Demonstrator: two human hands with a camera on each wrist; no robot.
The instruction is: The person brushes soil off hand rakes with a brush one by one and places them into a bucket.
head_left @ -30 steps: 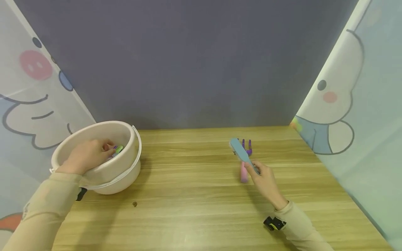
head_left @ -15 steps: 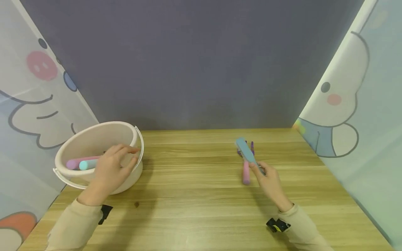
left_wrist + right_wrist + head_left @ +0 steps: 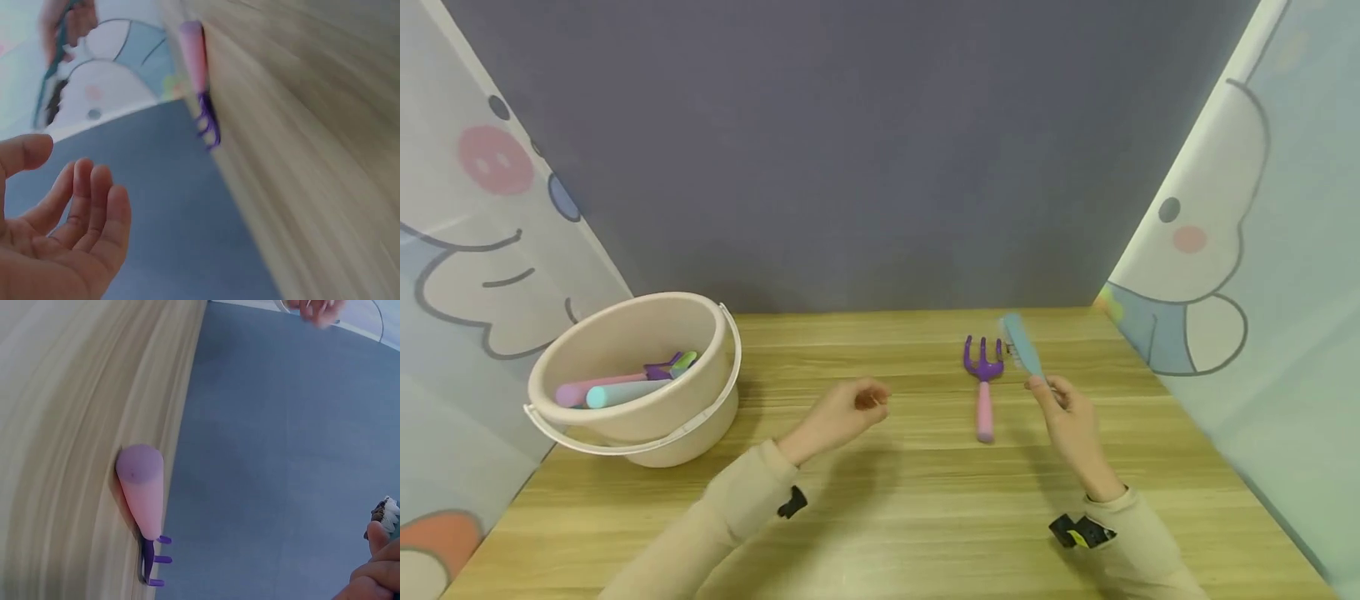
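Note:
My right hand (image 3: 1075,429) holds a blue brush (image 3: 1022,342) by its handle, its head angled up above the table. Whitish bristles and a dark patch (image 3: 379,511) on the brush show in the right wrist view. Left of the brush, a hand rake (image 3: 984,408) with a pink handle and purple tines lies on the wooden table. My left hand (image 3: 842,417) hovers over the table between the buckets and the rake, fingers loosely bent. Nothing is in its palm in the left wrist view.
Two nested white buckets (image 3: 703,375) with wire-like white handles stand at the left. Tools with a pink handle (image 3: 602,387) and a turquoise handle (image 3: 625,393) lie inside the upper one. A dark panel (image 3: 880,167) rises behind the table, with cartoon-printed sheets at both sides.
My left hand has come out of the upper bucket, empty, and moved right across the table. The right hand has shifted right with the brush, uncovering the hand rake.

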